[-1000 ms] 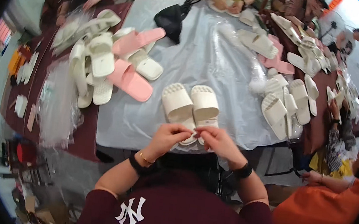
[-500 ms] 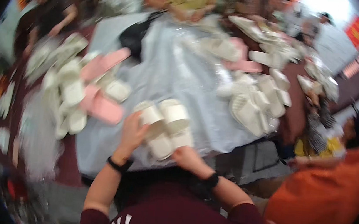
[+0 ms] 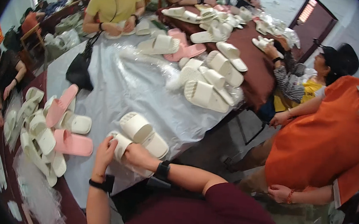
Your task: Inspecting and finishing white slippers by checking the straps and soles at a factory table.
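Two cream slide slippers lie side by side at the near edge of the table. On the nearer slipper (image 3: 120,144), my left hand (image 3: 105,151) pinches the strap's left edge. My right hand (image 3: 140,156) reaches in at the strap's opening from the foot side, fingertips partly hidden, and covers part of the sole. Just beyond my right hand rests the farther slipper (image 3: 137,127), touched by neither hand's visible fingers. To the left, a pink slipper (image 3: 73,143) lies against a heap of cream slippers (image 3: 42,135).
Grey-white plastic sheeting (image 3: 107,87) covers the table, with a black bag (image 3: 80,73) on it. More cream slippers (image 3: 205,95) and pink slippers (image 3: 184,47) lie farther right. A person in orange (image 3: 322,131) stands at right; one in yellow (image 3: 116,2) works across the table.
My right hand has moved from the right slipper to the left slipper's strap. My left hand has shifted onto that strap's edge. The view has swung right.
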Demonstrator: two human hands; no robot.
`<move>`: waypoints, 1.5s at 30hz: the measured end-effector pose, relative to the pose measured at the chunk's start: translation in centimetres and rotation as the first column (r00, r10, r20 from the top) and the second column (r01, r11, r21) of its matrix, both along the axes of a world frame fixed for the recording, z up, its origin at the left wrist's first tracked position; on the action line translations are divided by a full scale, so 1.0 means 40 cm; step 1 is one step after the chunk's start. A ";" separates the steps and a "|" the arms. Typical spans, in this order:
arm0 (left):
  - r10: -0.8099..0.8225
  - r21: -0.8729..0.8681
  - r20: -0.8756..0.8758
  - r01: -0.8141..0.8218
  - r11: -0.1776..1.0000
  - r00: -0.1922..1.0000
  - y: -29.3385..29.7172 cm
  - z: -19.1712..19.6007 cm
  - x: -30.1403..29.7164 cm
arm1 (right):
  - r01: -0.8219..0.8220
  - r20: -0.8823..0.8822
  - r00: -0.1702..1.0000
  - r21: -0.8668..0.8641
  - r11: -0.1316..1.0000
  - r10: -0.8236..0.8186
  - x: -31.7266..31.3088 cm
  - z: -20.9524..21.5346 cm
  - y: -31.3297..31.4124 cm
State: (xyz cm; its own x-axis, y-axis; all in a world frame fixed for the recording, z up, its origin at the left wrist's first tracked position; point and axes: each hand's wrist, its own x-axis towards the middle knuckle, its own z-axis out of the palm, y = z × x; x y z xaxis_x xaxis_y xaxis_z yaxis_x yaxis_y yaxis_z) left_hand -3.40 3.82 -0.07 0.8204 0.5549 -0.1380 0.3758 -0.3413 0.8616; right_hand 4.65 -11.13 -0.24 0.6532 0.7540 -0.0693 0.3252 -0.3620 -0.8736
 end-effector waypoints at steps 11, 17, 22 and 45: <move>0.118 -0.175 0.054 -0.107 0.979 0.992 0.017 -0.044 0.076 | -0.141 -0.054 0.989 -0.069 0.988 0.138 0.034 -0.028 0.002; 0.319 -0.280 0.163 -0.266 0.922 0.934 0.022 -0.068 0.089 | -0.249 -0.013 0.968 -0.203 0.947 0.252 0.030 0.017 -0.092; 0.404 -0.342 0.251 -0.310 0.887 0.880 0.051 -0.051 0.093 | -0.075 0.339 0.918 -0.363 0.929 0.206 0.102 0.114 -0.262; 0.075 -0.013 0.215 -0.073 0.997 0.974 -0.014 -0.017 0.165 | -0.428 0.384 0.824 -0.059 0.902 0.416 0.061 0.041 -0.244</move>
State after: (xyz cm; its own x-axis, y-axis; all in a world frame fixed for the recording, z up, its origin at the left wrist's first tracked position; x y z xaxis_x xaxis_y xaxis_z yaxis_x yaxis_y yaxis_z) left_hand 3.21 3.25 -0.76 0.7879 0.6149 0.0341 0.2054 -0.3147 0.9267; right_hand 7.11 -20.90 1.39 0.2410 0.9600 0.1426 0.7472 -0.0898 -0.6585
